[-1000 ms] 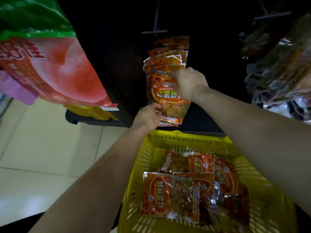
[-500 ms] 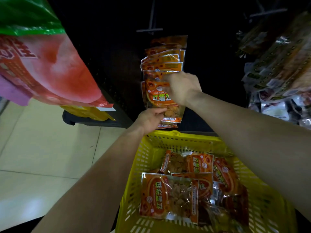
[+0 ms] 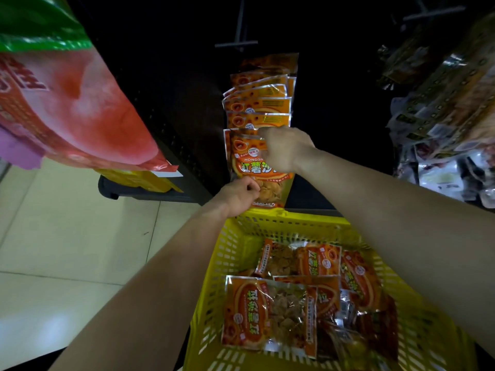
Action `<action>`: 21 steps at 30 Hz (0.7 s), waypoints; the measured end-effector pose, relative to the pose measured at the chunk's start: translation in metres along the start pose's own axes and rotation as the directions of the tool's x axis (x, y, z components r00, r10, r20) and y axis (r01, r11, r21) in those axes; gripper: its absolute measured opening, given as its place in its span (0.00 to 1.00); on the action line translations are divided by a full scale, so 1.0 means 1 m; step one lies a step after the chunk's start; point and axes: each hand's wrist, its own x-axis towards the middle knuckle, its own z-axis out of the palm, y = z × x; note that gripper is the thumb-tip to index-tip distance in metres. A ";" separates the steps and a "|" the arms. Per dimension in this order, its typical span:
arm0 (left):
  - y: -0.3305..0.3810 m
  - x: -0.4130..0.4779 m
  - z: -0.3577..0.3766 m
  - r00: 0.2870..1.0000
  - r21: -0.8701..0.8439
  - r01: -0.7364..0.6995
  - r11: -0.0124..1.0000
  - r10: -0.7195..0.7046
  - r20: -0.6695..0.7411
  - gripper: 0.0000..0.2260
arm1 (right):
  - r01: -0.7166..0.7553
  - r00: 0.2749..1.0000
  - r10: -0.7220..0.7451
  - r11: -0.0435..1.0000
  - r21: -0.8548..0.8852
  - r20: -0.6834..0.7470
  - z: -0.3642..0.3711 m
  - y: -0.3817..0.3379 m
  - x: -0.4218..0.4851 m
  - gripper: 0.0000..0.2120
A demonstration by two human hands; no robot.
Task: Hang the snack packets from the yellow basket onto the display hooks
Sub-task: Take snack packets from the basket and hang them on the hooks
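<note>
Since the hands have barely shifted over the last second, the packet is judged to be still at the threading step: it is held upright against the front of the hung row, its bottom edge now slightly nearer the basket rim. Its top is gripped by the right hand, fingers curled round it, while its lower left edge is pinched by the left hand. Whether the hole has caught a hook cannot be told (knuckles hide it). Several loose packets are left in the basket, so much remains to be hung
</note>
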 end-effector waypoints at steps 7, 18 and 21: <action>-0.008 0.001 -0.001 0.999 0.062 0.023 0.998 -0.026 0.046 0.06 | 0.025 0.961 -0.072 0.984 0.175 0.268 -0.011 0.012 0.022 0.27; -0.007 -0.009 0.000 0.998 0.121 0.023 0.992 -0.029 0.052 0.14 | -0.047 0.982 0.034 0.997 0.069 0.184 0.010 0.025 0.028 0.51; -0.005 -0.011 -0.001 0.999 0.105 0.028 0.994 -0.032 0.037 0.14 | -0.066 0.982 0.056 0.997 0.046 0.180 0.008 0.023 0.029 0.47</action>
